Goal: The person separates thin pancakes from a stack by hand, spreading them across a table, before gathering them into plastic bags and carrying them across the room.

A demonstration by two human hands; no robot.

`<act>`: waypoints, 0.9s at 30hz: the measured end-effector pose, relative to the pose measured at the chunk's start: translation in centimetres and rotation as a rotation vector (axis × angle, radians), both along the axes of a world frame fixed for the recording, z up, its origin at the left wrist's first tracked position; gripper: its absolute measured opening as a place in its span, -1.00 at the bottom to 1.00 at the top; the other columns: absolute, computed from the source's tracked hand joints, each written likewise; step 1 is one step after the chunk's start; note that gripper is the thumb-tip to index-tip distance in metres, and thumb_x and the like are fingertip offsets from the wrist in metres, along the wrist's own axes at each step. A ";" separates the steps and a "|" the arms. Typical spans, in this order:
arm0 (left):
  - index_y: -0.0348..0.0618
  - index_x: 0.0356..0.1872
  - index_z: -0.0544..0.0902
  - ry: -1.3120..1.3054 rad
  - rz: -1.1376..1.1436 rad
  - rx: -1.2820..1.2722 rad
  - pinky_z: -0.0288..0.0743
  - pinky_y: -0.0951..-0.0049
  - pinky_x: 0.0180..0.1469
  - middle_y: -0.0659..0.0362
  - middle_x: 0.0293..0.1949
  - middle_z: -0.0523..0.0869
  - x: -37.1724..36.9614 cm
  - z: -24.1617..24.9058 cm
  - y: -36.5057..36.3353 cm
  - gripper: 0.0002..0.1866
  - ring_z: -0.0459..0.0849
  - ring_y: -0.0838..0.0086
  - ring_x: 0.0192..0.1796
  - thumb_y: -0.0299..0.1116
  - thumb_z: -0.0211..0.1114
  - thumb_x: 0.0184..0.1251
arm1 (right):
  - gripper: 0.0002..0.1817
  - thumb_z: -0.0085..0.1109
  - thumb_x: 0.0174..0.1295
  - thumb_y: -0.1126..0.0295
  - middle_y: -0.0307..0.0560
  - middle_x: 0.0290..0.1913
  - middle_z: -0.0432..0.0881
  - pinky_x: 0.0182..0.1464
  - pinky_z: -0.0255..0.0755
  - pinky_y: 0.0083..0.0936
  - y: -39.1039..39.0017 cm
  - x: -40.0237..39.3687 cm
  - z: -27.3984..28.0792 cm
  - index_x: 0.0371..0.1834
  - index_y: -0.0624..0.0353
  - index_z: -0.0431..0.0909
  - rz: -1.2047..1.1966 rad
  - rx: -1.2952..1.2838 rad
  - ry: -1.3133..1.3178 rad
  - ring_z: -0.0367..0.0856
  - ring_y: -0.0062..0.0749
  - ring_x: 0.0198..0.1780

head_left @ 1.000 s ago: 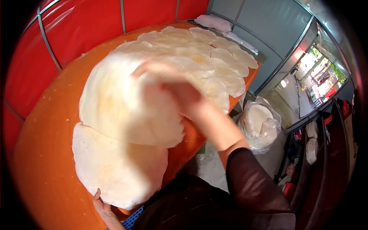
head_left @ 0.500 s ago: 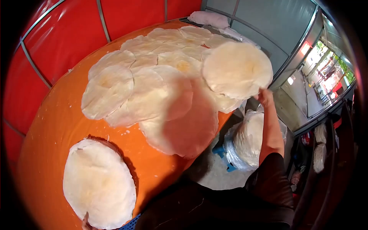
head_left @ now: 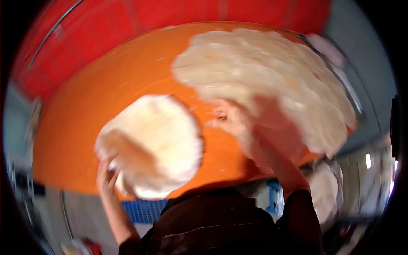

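Observation:
The picture is smeared by motion. A stack of round pale flatbreads (head_left: 155, 142) lies near the front of the orange table (head_left: 106, 93). My left hand (head_left: 106, 174) grips the stack's near left edge. My right hand (head_left: 227, 119) hovers over the table just right of the stack, fingers apart, with nothing in it that I can make out. Behind and to the right of it, many thin flatbreads (head_left: 272, 72) lie spread and overlapping across the back right of the table.
A red panelled wall (head_left: 127, 17) rises behind the table. A blue crate (head_left: 142, 210) sits below the table's front edge. A bag of flatbreads (head_left: 325, 191) stands low at the right, blurred.
My right hand has let go of the flatbread it held over the bag and swung back left over the table. The view has turned left. My left hand now lifts the stack's edge.

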State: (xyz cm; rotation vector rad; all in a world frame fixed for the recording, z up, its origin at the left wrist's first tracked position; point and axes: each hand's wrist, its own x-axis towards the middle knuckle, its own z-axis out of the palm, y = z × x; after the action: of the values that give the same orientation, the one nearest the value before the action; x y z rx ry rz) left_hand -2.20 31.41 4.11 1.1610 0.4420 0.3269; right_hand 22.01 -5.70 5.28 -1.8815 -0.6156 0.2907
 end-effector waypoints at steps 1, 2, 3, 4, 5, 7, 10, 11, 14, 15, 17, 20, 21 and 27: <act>-0.16 0.05 0.37 -0.216 -0.098 0.812 0.56 0.49 -0.16 0.13 -0.03 0.51 0.1 -1.4 0.3 -0.61 0.52 0.44 -0.06 -0.39 0.17 0.18 | -0.07 0.44 -0.21 0.26 0.12 0.06 0.40 -0.01 0.37 -0.37 5.0 -3.0 2.9 0.23 0.28 0.09 0.132 -0.056 0.103 0.43 -0.25 0.03; -0.18 0.04 0.36 -0.070 -0.028 -0.107 0.60 0.50 -0.28 0.10 -0.08 0.53 1.3 -0.4 0.8 -0.62 0.58 0.44 -0.15 -0.40 0.16 0.19 | 0.04 0.48 -0.30 0.18 0.13 0.11 0.36 0.03 0.34 -0.34 9.0 -4.7 2.6 0.26 0.24 0.04 0.289 -0.038 -0.004 0.38 -0.23 0.09; -0.18 0.03 0.35 -0.082 -0.037 -0.150 0.62 0.50 -0.38 0.10 -0.14 0.55 1.9 0.2 0.5 -0.62 0.61 0.45 -0.23 -0.41 0.18 0.18 | 0.13 0.50 -0.36 0.10 0.16 0.17 0.27 0.08 0.30 -0.31 12.4 -6.8 3.3 0.28 0.23 -0.02 0.414 0.009 -0.050 0.33 -0.16 0.14; -0.18 0.03 0.34 -0.108 -0.041 -0.165 0.62 0.50 -0.38 0.12 -0.16 0.55 2.2 0.7 -0.4 -0.61 0.61 0.45 -0.25 -0.40 0.19 0.17 | 0.16 0.50 -0.39 0.06 0.18 0.19 0.24 0.11 0.27 -0.30 15.2 -8.3 2.9 0.29 0.22 -0.04 0.459 0.035 -0.114 0.31 -0.13 0.15; -0.18 0.02 0.34 -0.131 -0.060 -0.185 0.62 0.50 -0.38 0.13 -0.17 0.55 2.4 1.2 -0.8 -0.60 0.62 0.44 -0.27 -0.40 0.21 0.16 | 0.20 0.50 -0.43 0.02 0.20 0.21 0.21 0.14 0.24 -0.29 17.2 -9.4 2.6 0.30 0.21 -0.06 0.488 0.061 -0.174 0.29 -0.10 0.17; -0.17 -0.01 0.36 -0.125 -0.080 -0.245 0.62 0.52 -0.41 0.16 -0.18 0.56 2.1 -0.5 0.5 -0.59 0.63 0.47 -0.34 -0.34 0.25 0.14 | 0.23 0.51 -0.46 0.03 0.22 0.23 0.16 0.19 0.18 -0.27 19.8 -11.0 2.7 0.31 0.19 -0.09 0.509 0.008 -0.146 0.21 -0.05 0.22; -0.16 0.01 0.35 -0.140 -0.054 -0.275 0.62 0.54 -0.40 0.16 -0.19 0.58 1.8 -0.9 0.4 -0.55 0.63 0.52 -0.35 -0.34 0.29 0.10 | 0.20 0.51 -0.41 0.13 0.21 0.26 0.11 0.20 0.16 -0.30 21.8 -12.1 2.2 0.31 0.20 -0.12 0.503 -0.127 -0.037 0.17 -0.06 0.25; -0.16 0.03 0.34 -0.163 -0.093 -0.295 0.62 0.54 -0.37 0.15 -0.17 0.58 1.4 -1.4 1.1 -0.54 0.63 0.52 -0.32 -0.36 0.28 0.10 | 0.13 0.48 -0.36 0.19 0.19 0.24 0.15 0.18 0.17 -0.33 22.3 -12.0 1.7 0.30 0.22 -0.08 0.503 -0.111 0.012 0.20 -0.10 0.23; -0.15 0.07 0.33 -0.103 -0.120 -0.338 0.59 0.53 -0.20 0.12 -0.14 0.58 0.6 -1.0 1.4 -0.52 0.62 0.50 -0.19 -0.46 0.26 0.10 | -0.14 0.34 -0.23 0.32 0.16 0.11 0.33 0.12 0.24 -0.39 22.3 -11.3 0.0 0.21 0.27 0.12 0.439 -0.015 0.152 0.33 -0.19 0.13; -0.15 0.07 0.32 -0.115 -0.128 -0.369 0.57 0.52 -0.14 0.12 -0.14 0.57 0.5 -0.8 1.5 -0.52 0.60 0.49 -0.16 -0.50 0.24 0.09 | -0.26 0.25 -0.19 0.33 0.18 0.01 0.43 0.08 0.28 -0.40 22.5 -11.2 -0.1 0.16 0.28 0.23 0.381 0.046 0.196 0.40 -0.20 0.08; -0.15 0.07 0.32 -0.127 -0.154 -0.431 0.51 0.50 -0.03 0.12 -0.12 0.57 0.4 -0.3 1.9 -0.52 0.58 0.47 -0.09 -0.56 0.22 0.09 | -0.51 0.18 -0.14 0.38 0.10 -0.22 0.54 -0.07 0.34 -0.39 22.6 -11.6 -1.3 -0.07 0.30 0.37 0.241 0.151 0.217 0.49 -0.29 -0.12; -0.17 0.05 0.34 -0.160 -0.236 -0.494 0.48 0.48 0.00 0.12 -0.10 0.56 0.3 -1.4 2.9 -0.54 0.56 0.45 -0.06 -0.65 0.17 0.08 | -0.43 0.30 -0.16 0.27 0.08 -0.19 0.54 -0.05 0.34 -0.40 24.3 -15.2 1.6 -0.05 0.30 0.38 0.132 -0.044 0.078 0.49 -0.25 -0.11; -0.17 0.05 0.34 -0.163 -0.247 -0.504 0.48 0.47 -0.02 0.12 -0.09 0.56 0.3 -2.0 3.2 -0.54 0.56 0.45 -0.06 -0.66 0.17 0.08 | -0.41 0.31 -0.17 0.24 0.07 -0.19 0.54 -0.04 0.34 -0.39 24.7 -15.8 1.0 -0.05 0.30 0.38 0.147 -0.044 0.043 0.49 -0.24 -0.11; -0.18 -0.02 0.38 -0.148 -0.244 -0.553 0.49 0.51 -0.08 0.14 -0.14 0.57 0.6 -1.0 3.2 -0.58 0.58 0.46 -0.11 -0.72 0.10 0.05 | -0.38 0.35 -0.17 0.22 0.01 -0.16 0.53 -0.04 0.34 -0.41 24.6 -15.3 2.0 -0.02 0.28 0.38 0.158 -0.041 0.020 0.48 -0.26 -0.10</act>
State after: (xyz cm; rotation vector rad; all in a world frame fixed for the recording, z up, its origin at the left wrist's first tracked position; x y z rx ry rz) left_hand -1.56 34.61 3.14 0.6346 0.2334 0.0660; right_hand 6.71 18.94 7.28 -1.8698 -0.7507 0.4266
